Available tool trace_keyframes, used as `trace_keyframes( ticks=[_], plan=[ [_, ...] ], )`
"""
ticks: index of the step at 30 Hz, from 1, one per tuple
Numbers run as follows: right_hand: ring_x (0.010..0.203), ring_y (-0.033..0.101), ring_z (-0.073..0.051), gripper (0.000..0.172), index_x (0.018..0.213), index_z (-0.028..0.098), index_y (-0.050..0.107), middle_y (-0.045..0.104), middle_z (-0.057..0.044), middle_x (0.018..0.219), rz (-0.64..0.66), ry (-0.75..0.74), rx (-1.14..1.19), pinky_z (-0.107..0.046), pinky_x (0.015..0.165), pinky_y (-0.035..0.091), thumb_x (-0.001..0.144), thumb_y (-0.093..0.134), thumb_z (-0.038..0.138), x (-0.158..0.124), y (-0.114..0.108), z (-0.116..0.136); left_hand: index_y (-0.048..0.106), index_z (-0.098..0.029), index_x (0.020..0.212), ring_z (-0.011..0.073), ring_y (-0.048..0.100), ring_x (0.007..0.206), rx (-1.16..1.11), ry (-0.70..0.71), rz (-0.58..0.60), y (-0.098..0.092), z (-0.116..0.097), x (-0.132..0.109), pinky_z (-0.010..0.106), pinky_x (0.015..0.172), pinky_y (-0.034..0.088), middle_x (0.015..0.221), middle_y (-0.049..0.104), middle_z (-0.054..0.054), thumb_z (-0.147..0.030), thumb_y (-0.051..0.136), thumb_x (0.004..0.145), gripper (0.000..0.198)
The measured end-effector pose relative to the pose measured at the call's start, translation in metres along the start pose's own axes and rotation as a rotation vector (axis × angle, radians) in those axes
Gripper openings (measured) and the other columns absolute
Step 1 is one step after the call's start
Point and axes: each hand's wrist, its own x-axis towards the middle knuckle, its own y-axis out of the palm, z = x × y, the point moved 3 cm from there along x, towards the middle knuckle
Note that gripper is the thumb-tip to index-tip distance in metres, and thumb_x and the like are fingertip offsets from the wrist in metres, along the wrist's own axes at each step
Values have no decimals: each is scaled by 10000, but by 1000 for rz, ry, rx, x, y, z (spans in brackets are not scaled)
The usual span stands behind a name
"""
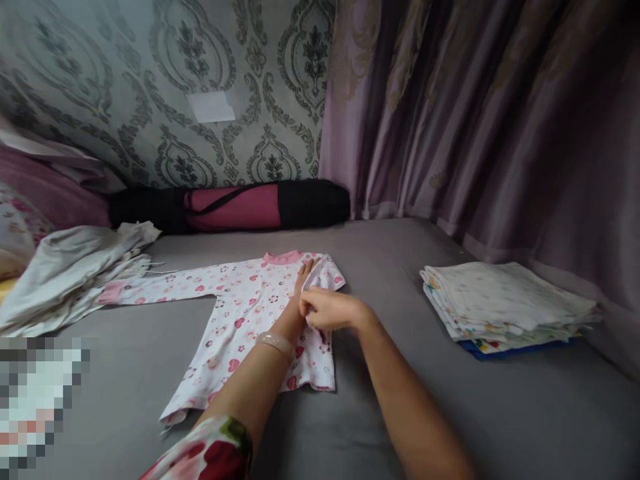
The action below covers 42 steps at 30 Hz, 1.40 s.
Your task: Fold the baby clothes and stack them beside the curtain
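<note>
A child's long-sleeved pajama top (245, 303), white with pink hearts and flowers and a pink collar, lies spread on the grey bed sheet. One sleeve stretches out to the left, ending in a pink cuff; the side to the right is folded inward. My left hand (303, 275) rests flat on the top below the collar, fingers stretched out, with a pale bangle on the wrist. Crossing close over the left wrist, my right hand (327, 309) is closed on cloth at the folded side of the top; its fingertips are partly hidden.
At the right, a stack of folded white cloths (505, 300) sits over something blue. Rumpled light-grey clothing (70, 273) lies at the left, near the cuff. A black and maroon long bag (235, 207) lies along the wall. Purple curtains (425, 120) hang at the right.
</note>
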Motion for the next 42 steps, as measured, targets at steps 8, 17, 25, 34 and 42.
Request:
trace_keyframes(
  ticks=[8,17,25,34,42],
  plan=[
    [854,627,-171,286,1008,154,664,694,-69,980,-678,425,149,-241,747,466,820,457,92,-73,-79,-95,461,-239,1429,312,285,1434,200,52,6,2,-15,1,487,1167,221,1542,373,90,-383,375,961,497],
    [1126,605,-247,398,1279,73,564,652,-178,1200,-984,834,7,-314,969,429,908,449,163,-95,-76,-162,405,-274,1470,311,284,1436,202,33,13,3,-16,2,472,1164,219,1542,374,81,-489,262,987,548],
    [1134,601,-274,362,1207,118,637,667,-184,1139,-757,947,12,-334,942,451,888,479,180,-76,-48,-180,387,-262,1482,316,264,1443,223,30,49,4,-16,3,476,1157,214,1553,350,100,-482,241,988,560],
    [1248,476,-343,506,1389,173,500,484,-229,1319,-808,1064,23,-431,966,425,901,484,306,-70,-34,-167,424,-352,1442,347,321,1399,227,-2,173,-8,-20,16,521,1110,258,1529,371,90,-540,300,960,532],
    [1043,616,-253,495,1360,122,536,614,-192,1168,-943,970,257,-312,911,457,904,474,306,-59,-46,-188,590,-276,1295,305,486,1254,191,-31,162,-37,-7,64,439,1016,379,1351,574,93,-262,368,941,418]
  ],
)
